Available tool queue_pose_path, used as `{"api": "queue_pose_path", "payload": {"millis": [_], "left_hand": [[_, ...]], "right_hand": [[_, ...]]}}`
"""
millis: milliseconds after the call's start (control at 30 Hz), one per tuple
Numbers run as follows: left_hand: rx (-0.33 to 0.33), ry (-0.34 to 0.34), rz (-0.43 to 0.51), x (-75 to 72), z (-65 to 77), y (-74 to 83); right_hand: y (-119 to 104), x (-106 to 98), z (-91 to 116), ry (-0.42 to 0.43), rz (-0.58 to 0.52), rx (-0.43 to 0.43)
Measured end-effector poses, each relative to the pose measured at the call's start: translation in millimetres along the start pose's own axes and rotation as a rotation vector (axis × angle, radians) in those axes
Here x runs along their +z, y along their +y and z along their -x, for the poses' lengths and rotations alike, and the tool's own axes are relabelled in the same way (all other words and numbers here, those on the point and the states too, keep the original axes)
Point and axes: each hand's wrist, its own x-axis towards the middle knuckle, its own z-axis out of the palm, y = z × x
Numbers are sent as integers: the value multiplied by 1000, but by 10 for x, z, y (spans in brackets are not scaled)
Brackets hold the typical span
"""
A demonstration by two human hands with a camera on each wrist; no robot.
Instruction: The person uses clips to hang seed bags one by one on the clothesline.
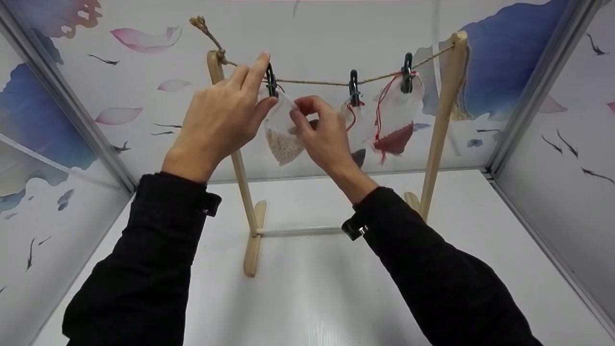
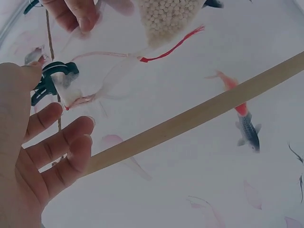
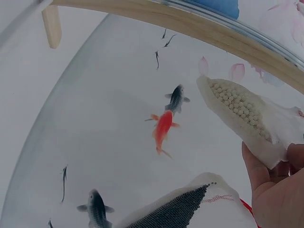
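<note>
My left hand (image 1: 218,117) is at a dark green clip (image 1: 271,80) on the twine (image 1: 312,82). In the left wrist view its thumb touches that clip (image 2: 52,80), while the other fingers (image 2: 71,135) are spread loosely beside it. From this clip hangs a white mesh drawstring bag (image 1: 284,144), with pale round beads in its bottom. My right hand (image 1: 326,134) pinches the side of this bag between thumb and fingers. In the right wrist view the bag (image 3: 237,107) lies slanted from the fingertips, and a red cord shows at its mouth in the left wrist view.
Two more clips hold a bag of dark beads (image 1: 358,156) and a bag of red beads (image 1: 395,139) to the right. The twine runs between two wooden posts (image 1: 444,115) standing on a white table (image 1: 298,288). Printed panels (image 1: 120,29) enclose the space.
</note>
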Motion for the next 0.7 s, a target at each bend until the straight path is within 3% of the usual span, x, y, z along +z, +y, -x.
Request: {"api": "queue_pose_path", "payload": {"millis": [267, 533, 700], "left_hand": [[-17, 20, 44, 192, 166, 23], [-68, 35, 139, 383, 423, 141], [-97, 27, 203, 510, 644, 204]], "right_hand": [[46, -24, 164, -34, 58, 0], [171, -112, 456, -123, 24, -39], [197, -223, 707, -134, -19, -76]]}}
